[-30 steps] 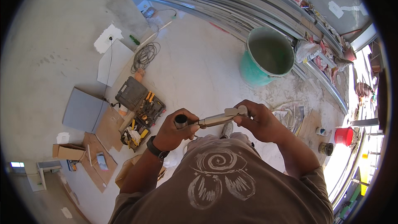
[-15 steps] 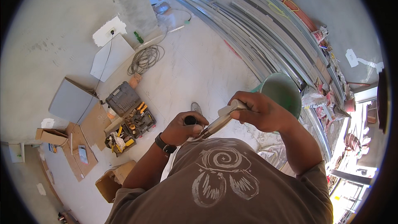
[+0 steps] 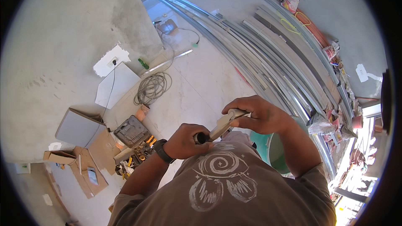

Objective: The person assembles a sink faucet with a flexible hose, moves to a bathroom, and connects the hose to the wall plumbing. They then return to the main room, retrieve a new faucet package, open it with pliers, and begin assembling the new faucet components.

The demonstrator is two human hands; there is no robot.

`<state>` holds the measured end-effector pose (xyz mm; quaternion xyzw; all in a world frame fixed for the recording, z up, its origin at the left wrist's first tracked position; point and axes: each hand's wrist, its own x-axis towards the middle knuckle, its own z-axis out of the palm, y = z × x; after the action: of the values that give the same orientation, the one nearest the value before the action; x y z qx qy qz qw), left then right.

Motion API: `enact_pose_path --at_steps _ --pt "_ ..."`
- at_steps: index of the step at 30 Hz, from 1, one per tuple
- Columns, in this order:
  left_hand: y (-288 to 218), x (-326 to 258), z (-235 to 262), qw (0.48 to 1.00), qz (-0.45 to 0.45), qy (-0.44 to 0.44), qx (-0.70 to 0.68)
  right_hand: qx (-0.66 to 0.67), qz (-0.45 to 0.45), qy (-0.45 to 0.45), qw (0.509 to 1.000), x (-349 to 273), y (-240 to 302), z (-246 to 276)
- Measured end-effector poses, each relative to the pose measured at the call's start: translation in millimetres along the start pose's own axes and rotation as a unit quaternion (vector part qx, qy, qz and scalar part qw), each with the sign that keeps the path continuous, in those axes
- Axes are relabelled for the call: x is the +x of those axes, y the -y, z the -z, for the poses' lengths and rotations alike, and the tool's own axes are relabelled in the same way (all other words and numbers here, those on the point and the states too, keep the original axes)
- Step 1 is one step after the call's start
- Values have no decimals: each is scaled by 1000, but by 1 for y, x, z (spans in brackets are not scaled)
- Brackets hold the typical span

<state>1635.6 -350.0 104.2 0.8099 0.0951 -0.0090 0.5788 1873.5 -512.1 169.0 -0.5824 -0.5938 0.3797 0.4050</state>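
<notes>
Both hands are up at chest height, sharing one tool, a slim metal piece with a dark grip. The left hand has its fingers wrapped tight around the dark end, a black watch on that wrist. The right hand pinches the pale metal end, fingers closed on it, thumb on top. The tool runs slanted between the two fists, just above the grey shirt.

Down on the floor, a green bucket sits under the right forearm, partly hidden. Long metal rails sweep across the upper right. To the left, a coil of cable lies near a white board; below it an open tool case and scattered cardboard.
</notes>
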Motion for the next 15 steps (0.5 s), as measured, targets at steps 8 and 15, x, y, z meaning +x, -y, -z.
enact_pose_path --at_steps 8,15 --pt "-2 165 71 951 -52 -194 235 83 -163 -137 974 97 -85 115" --pt "-6 307 112 946 20 -276 166 360 -139 -162 908 180 -149 218"
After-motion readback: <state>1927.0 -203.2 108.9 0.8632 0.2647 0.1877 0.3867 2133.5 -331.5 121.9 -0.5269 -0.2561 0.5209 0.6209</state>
